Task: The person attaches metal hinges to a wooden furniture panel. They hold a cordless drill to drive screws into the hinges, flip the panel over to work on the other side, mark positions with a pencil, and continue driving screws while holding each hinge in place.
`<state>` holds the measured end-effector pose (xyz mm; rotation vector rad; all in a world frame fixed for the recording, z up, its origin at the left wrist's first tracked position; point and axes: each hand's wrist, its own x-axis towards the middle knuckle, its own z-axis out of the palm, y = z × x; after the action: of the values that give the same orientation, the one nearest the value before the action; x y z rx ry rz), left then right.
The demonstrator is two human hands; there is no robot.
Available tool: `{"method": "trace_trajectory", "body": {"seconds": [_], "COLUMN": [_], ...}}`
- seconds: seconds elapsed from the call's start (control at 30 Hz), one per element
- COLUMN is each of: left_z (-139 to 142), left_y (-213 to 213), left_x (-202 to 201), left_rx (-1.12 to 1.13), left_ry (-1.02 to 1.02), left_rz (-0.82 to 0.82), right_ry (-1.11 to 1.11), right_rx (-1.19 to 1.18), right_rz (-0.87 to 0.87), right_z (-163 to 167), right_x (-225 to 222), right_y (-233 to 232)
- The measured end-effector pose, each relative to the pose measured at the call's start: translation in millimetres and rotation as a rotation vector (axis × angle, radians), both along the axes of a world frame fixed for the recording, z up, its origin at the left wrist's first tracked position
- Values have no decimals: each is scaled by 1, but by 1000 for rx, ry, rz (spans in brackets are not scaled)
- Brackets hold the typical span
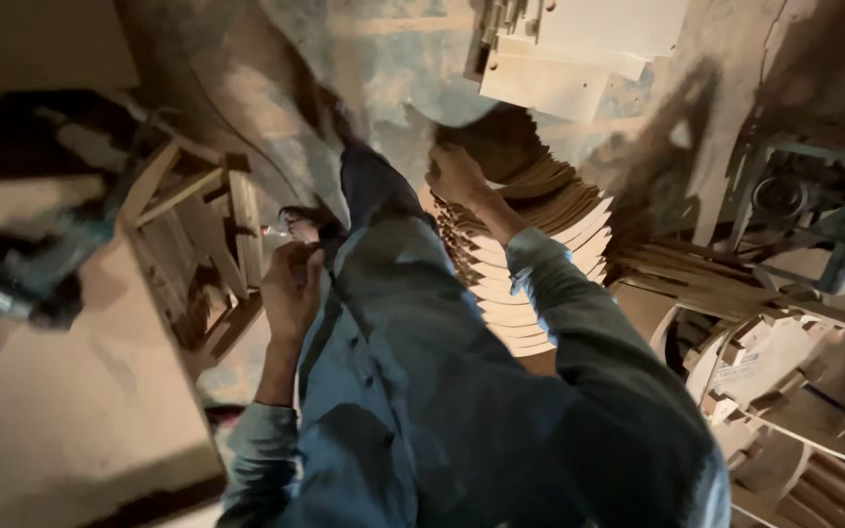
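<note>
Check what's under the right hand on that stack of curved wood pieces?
The right hand rests on top of a stack of curved wooden pieces, their pale edges fanned out below. The stack's base is hidden behind the person's sleeve and leg.

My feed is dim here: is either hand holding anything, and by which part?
The right hand grips the top edge of the stack of curved wooden boards. The left hand is closed near the shirt; contents cannot be told.

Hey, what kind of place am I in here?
Probably a woodworking shop. The right hand rests on a tall stack of curved plywood pieces, a wooden frame stands to the left, and more bent wooden parts pile up on the right.
</note>
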<state>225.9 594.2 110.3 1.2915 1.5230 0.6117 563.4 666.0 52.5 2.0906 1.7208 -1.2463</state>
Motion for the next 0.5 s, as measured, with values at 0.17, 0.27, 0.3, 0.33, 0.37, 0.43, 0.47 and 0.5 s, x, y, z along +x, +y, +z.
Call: {"method": "trace_trajectory", "body": {"seconds": [0.17,0.27,0.3,0.33,0.37,0.43,0.47,0.5], "left_z": [-66,-128,-146,-165,-180,-208,-222,-232], "left_y": [84,135,149,165,181,205,214,219], "left_x": [124,233,276,304,335,384,402,413], "left_rx": [147,199,244,294,250,149,81,15], "left_ry": [108,125,148,185,178,148,117,98], "left_rz": [-467,-686,-703,-735,-760,-805,-741,-666], "right_ry": [-16,-121,-168,-219,-273,-401,-477,-518], "right_rx": [121,-74,-177,-227,-296,-385,-379,-383], "right_rz": [-179,-267,-283,-301,-323,-423,-494,-517], "right_z": [-59,-132,-159,-189,-216,-267,-294,-320], "right_x": [108,190,223,244,274,324,349,372], "right_y": [87,153,177,203,225,254,271,285]}}
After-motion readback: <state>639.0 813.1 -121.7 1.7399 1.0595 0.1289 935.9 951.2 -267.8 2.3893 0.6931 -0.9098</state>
